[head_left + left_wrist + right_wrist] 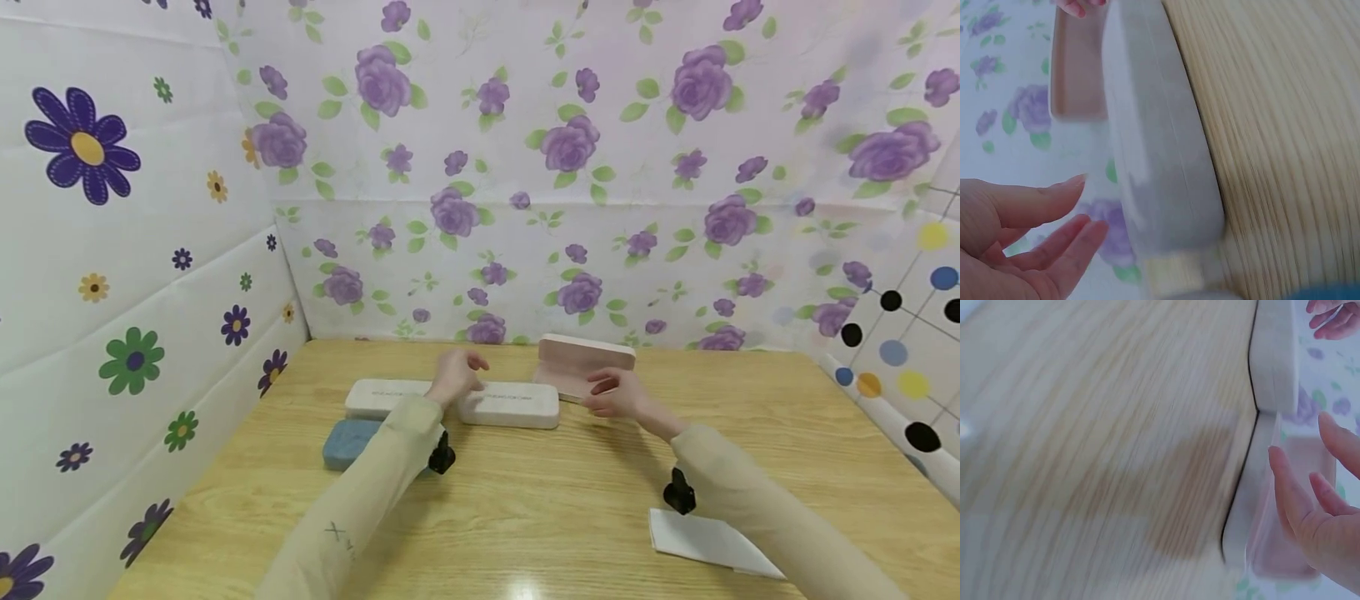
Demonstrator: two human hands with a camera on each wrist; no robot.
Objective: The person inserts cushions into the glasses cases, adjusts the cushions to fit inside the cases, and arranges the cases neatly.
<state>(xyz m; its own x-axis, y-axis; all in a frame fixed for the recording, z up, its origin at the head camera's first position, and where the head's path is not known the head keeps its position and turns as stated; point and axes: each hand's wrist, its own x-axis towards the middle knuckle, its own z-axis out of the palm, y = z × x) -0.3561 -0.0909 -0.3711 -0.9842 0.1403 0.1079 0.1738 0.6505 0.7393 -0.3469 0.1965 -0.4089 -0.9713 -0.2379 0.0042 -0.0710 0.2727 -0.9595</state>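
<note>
In the head view my left hand (455, 379) hovers over two white oblong cases with faint lettering, between the left case (375, 400) and the right case (513, 412). Its thumb and fingers are apart and hold nothing, as the left wrist view shows beside the white case (1163, 144). An oblong case with a pink inside (585, 354) stands with its lid raised at the back, touching the right white case's end. My right hand (618, 395) is at its right front corner; loosely bent fingers (1285, 487) overlap the pink case (1282, 565) in the right wrist view, gripping nothing.
A blue case (348, 446) lies in front of the left white case, partly behind my left sleeve. Folded white paper (708, 537) rests under the right forearm. Flower-patterned sheets (510, 150) rise behind and left of the wooden table (540, 508).
</note>
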